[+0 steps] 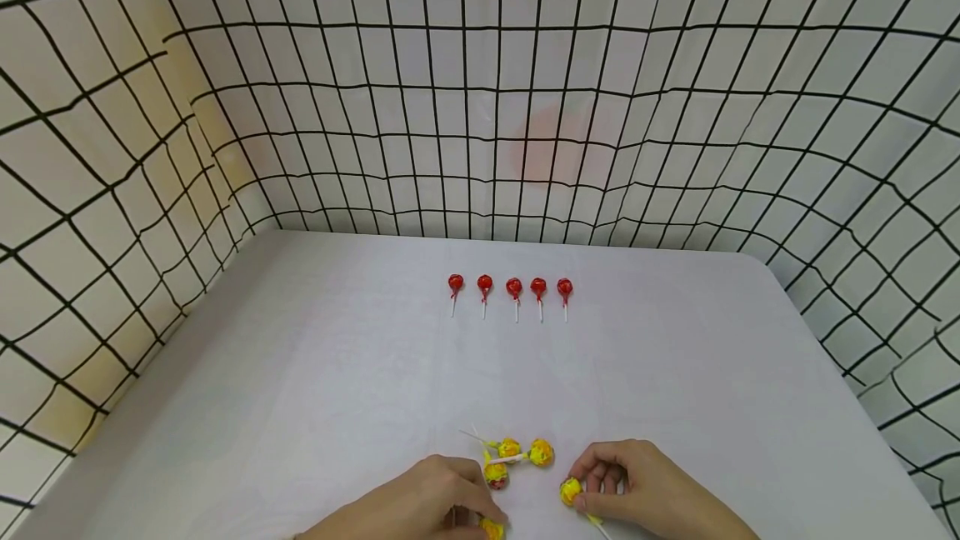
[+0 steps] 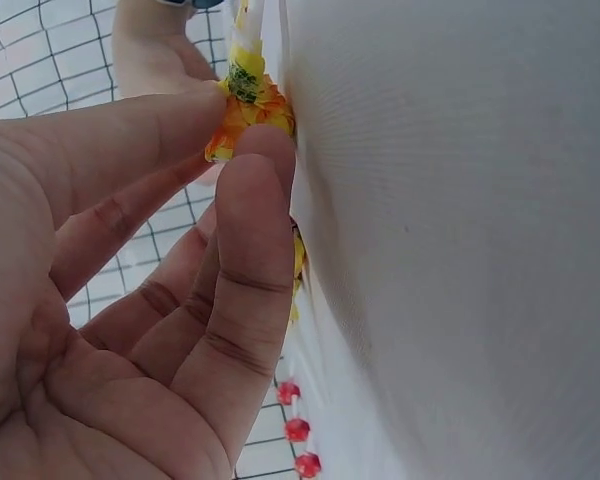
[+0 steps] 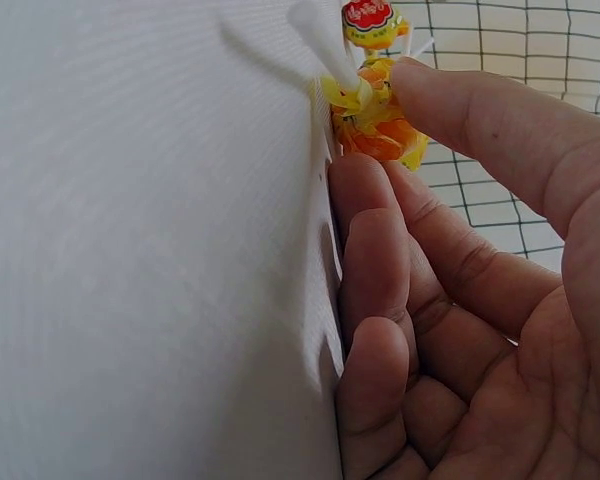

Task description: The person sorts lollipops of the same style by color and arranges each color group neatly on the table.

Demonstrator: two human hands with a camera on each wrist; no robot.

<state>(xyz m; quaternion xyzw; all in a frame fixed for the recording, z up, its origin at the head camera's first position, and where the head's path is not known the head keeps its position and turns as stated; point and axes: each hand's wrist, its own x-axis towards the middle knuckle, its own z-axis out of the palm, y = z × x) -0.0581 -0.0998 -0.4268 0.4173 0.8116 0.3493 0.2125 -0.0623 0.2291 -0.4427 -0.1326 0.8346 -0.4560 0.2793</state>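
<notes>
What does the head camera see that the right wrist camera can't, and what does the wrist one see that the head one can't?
Only the head view shows the left hand and the five red lollipops. Only the right wrist view shows clear white marks on a red label and the right hand from its palm side. Both show that hand pinching a yellow lollipop, the white surface and black grid lines.

I cannot see the whole lollipop (image 1: pixel 492 529) in the left hand (image 1: pixel 438 492); that hand and the head view's bottom edge hide parts. Below the right hand (image 1: pixel 637 482), a white stick (image 1: pixel 601 529) runs off that edge. Beyond both hands, red lollipops (image 1: pixel 513 286) are too small on my feed for wrapper details.
</notes>
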